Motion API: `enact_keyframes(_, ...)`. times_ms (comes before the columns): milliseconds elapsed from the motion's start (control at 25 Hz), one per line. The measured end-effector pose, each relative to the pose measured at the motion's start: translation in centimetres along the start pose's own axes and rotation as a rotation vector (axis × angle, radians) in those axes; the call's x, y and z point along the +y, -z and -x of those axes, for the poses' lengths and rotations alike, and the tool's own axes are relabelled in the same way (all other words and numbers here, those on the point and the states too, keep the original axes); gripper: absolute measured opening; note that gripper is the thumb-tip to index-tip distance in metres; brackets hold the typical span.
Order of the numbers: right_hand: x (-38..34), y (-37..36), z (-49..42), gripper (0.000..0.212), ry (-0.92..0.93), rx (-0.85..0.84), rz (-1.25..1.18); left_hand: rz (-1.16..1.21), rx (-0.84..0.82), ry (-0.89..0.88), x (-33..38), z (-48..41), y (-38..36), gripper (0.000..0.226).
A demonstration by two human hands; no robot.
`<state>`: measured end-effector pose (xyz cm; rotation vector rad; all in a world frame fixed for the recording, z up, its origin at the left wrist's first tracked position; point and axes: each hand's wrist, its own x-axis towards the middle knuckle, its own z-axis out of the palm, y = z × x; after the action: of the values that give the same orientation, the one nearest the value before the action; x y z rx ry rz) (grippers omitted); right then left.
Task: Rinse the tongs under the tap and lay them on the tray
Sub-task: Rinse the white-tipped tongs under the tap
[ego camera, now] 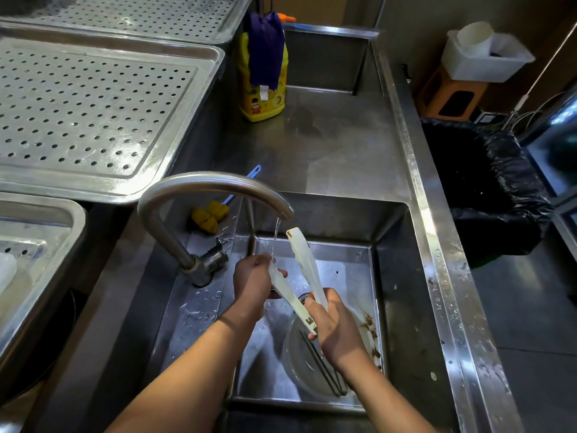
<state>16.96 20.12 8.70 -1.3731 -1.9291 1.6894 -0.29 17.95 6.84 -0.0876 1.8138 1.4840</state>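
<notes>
Right hand grips the tongs at their hinge; left hand pinches one blade under the tap stream.

Two hands, left hand and right hand; one pair of tongs; one tap. Three steel trays from eight to eleven o'clock: near tray, middle tray, far tray. One yellow bottle at twelve, one yellow brush, one clear bowl, one black-lined bin at three.

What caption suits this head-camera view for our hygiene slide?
Left hand and right hand hold white tongs under the running tap, above a glass bowl in the steel sink.
</notes>
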Motion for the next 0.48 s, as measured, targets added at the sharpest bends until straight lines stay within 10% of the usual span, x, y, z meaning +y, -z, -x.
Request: enact_keyframes(480,-1.7,1.9,-0.8,0.04,0.041,0.012,0.222,0.006,-0.122,0.026,1.5,-0.3,-0.5,0.016)
